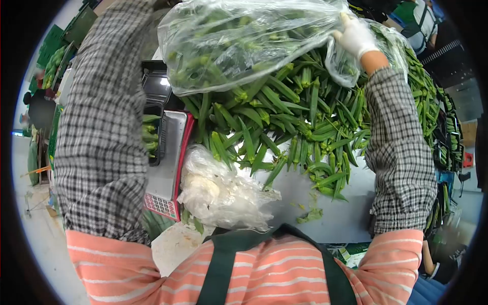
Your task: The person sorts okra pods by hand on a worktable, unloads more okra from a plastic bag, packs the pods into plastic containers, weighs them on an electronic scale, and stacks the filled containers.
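Clear plastic film forms one large bag [239, 56] at the far side of the worktable [351, 216], its upper edge cut off by the frame. The right hand [356, 36], in a white glove, grasps this bag near its upper right corner. The left hand is beyond the top of the view; whether it grips or is released cannot be told.

Loose okra [315, 122] lies heaped below and beside the bag: dozens of pods, overlapped too heavily for an exact count. More pods show blurred through the film. One crumpled plastic bundle [223, 195] lies at the near side, just beside one red-edged scale [173, 147]. The scale's keypad [161, 204] is too small to read.

Two black trays are counted: an okra-filled tray [162, 134] over the scale and a glossy tray [155, 84] beyond it, both partly hidden by the left checked sleeve [107, 127]. Background people at the right are cut off and indistinct.
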Demonstrator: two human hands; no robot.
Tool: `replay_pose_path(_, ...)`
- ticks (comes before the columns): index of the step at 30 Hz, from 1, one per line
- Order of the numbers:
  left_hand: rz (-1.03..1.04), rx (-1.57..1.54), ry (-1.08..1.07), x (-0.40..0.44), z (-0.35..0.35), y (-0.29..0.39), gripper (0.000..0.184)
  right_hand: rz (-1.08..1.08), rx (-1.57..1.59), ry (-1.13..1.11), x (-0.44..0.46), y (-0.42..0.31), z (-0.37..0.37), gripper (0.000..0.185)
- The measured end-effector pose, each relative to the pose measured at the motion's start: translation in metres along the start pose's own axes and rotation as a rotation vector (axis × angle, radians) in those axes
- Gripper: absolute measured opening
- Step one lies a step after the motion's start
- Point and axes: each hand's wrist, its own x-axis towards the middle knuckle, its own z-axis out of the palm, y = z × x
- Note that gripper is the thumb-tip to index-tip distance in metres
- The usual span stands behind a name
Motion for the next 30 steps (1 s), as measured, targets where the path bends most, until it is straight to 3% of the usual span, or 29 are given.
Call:
replay_pose_path(6, 0.219, -0.188, 0.101, -0.118, -0.037, 0.040, 0.018, 0.020, 0.187, -0.073, 0.021, 0.070, -0.020, 0.043)
replay_pose_path(8, 0.272, -0.259, -0.074, -0.129, -0.056, 0.007, 0.036, 0.115, 0.468, -0.103, 0.024, 0.108, -0.018, 0.038)
replay_pose_path(10, 0.440, -0.167, -0.049, -0.186, -0.061, 0.021, 0.035, 0.301, 0.750, -0.057, -0.013, 0.082, -0.071, 0.032)
replay_pose_path(11, 0.376, -0.133, -0.023, -0.213, -0.058, 0.026, 0.032, 0.324, 0.834, 0.056, -0.021, 0.090, -0.072, 0.030)
replay_pose_path(12, 0.309, -0.097, 0.004, -0.241, -0.049, 0.027, 0.029, 0.302, 0.866, 0.032, -0.030, 0.093, -0.078, 0.030)
replay_pose_path(14, 0.324, -0.135, -0.067, -0.302, -0.023, 0.027, 0.026, 0.157, 0.786, 0.065, -0.069, 0.047, -0.092, 0.027)
replay_pose_path(16, 0.536, 0.041, -0.139, -0.349, 0.012, 0.000, 0.026, 0.051, 1.029, -0.100, -0.124, -0.030, -0.086, 0.023)
replay_pose_path(17, 0.562, 0.090, -0.143, -0.371, 0.032, -0.017, 0.031, -0.078, 0.935, -0.242, -0.148, -0.067, -0.092, 0.020)
replay_pose_path(18, 0.589, 0.136, -0.147, -0.392, 0.050, -0.035, 0.036, -0.381, 0.797, -0.113, -0.174, -0.094, -0.072, 0.019)
replay_pose_path(20, 0.476, 0.461, -0.205, -0.426, 0.071, -0.059, 0.053, -0.330, 0.995, -0.303, -0.223, -0.154, -0.059, 0.018)
replay_pose_path(23, 0.306, 0.534, -0.376, -0.467, 0.100, -0.106, 0.070, -0.416, 1.017, -0.375, -0.275, -0.215, -0.022, 0.023)
replay_pose_path(27, 0.176, 0.389, -0.427, -0.462, 0.101, -0.108, 0.070, -0.370, 0.983, -0.391, -0.298, -0.245, -0.003, 0.023)
replay_pose_path(30, 0.212, 0.456, -0.364, -0.468, 0.096, -0.110, 0.068, -0.318, 0.992, -0.368, -0.280, -0.244, -0.018, 0.021)
